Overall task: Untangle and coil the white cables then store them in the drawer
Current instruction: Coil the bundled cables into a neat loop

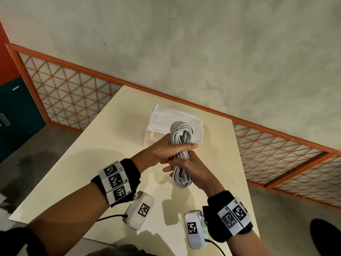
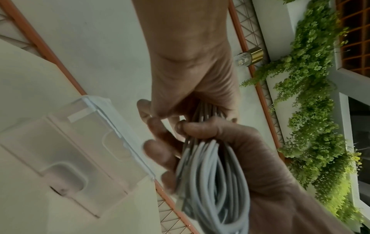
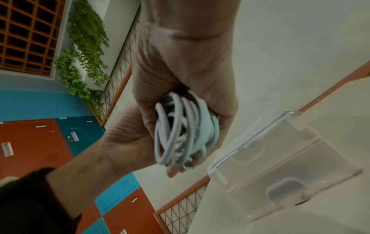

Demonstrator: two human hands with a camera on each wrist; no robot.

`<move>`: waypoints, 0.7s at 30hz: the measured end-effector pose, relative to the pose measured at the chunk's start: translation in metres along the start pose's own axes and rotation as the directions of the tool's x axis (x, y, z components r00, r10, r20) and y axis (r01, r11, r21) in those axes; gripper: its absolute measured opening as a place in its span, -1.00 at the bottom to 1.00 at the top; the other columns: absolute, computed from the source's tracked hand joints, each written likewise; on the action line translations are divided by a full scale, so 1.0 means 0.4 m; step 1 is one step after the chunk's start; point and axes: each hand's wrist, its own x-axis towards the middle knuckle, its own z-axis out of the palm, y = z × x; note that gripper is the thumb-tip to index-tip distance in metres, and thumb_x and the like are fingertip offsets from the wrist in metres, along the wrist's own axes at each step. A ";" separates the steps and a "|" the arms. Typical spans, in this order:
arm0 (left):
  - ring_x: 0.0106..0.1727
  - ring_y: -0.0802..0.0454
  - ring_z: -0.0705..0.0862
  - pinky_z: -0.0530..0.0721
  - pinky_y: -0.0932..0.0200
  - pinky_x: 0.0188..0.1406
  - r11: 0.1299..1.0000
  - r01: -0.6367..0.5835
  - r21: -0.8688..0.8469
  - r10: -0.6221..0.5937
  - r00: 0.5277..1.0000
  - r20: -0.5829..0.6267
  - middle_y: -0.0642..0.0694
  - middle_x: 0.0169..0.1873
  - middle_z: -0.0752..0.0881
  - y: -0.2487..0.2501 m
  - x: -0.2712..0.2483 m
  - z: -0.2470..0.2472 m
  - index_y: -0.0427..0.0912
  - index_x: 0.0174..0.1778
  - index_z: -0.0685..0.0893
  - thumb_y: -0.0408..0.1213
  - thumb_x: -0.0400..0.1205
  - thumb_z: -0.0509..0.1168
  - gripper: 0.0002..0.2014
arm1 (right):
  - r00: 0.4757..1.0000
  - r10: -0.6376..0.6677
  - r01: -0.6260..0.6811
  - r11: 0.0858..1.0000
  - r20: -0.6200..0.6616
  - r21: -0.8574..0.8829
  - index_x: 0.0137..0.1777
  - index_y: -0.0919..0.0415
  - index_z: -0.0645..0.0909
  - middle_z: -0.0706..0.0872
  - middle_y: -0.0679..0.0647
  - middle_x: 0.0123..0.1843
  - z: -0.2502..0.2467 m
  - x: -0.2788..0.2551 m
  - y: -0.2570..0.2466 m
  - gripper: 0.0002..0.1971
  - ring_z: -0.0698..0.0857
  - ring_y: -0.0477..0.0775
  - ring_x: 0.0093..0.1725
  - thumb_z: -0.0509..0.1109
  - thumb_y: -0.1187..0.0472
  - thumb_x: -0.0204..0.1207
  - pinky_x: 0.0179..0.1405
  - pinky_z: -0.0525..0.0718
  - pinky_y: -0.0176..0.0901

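A bundle of coiled white cable [image 1: 181, 145] hangs in the air over the cream table [image 1: 88, 163], stretched into a long oval. My left hand [image 1: 175, 149] grips the bundle round its middle, thumb laid across the strands. Just below it my right hand [image 1: 188, 169] curls round the lower half. The left wrist view shows the cable [image 2: 212, 174] running between the left hand [image 2: 190, 88] and the right hand [image 2: 252, 152]. In the right wrist view the coil end [image 3: 184, 131] shows. Behind the hands stands a small translucent drawer box [image 1: 158, 121], its drawer pushed in.
The drawer box [image 2: 80, 150] [image 3: 290, 158] sits near the table's far edge, by an orange lattice rail [image 1: 276, 145]. White camera units [image 1: 140, 211] hang under both wrists. Teal and orange lockers [image 3: 30, 142] stand at the left. A dark object [image 1: 324, 235] lies on the floor at the right.
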 end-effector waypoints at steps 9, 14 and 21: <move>0.19 0.03 0.71 0.63 0.16 0.23 0.994 0.018 -0.111 -0.017 1.000 0.013 -0.22 0.24 0.71 0.003 -0.008 0.009 -0.07 0.17 0.67 -0.25 0.56 0.39 -0.74 | 0.981 -0.031 0.012 0.995 -0.191 -0.100 -0.22 0.33 0.57 0.57 0.12 -0.59 0.011 -0.005 0.000 -0.96 0.56 0.00 -0.66 0.36 0.38 0.44 -0.57 0.55 -0.25; 0.10 0.12 0.66 0.48 0.20 0.34 0.980 0.054 -0.192 -0.026 0.989 0.147 0.01 -0.06 0.76 -0.003 -0.019 0.000 -0.06 0.15 0.73 -0.02 0.40 0.47 -0.59 | 0.981 0.004 -0.024 0.995 -0.196 -0.099 -0.25 0.28 0.52 0.52 0.09 -0.65 -0.001 -0.010 0.012 -0.93 0.49 0.01 -0.70 0.33 0.42 0.39 -0.56 0.52 -0.23; 0.27 -0.13 0.68 0.62 -0.06 0.27 0.821 -0.138 -0.554 0.163 0.987 -0.004 -0.16 0.25 0.70 -0.024 0.010 -0.014 -0.03 0.24 0.61 -0.20 0.31 0.61 -0.43 | 0.996 0.050 -0.058 0.991 -0.073 -0.121 -0.38 0.22 0.45 0.52 0.06 -0.65 -0.008 -0.031 0.016 -0.79 0.46 0.03 -0.69 0.37 0.39 0.43 -0.57 0.51 -0.24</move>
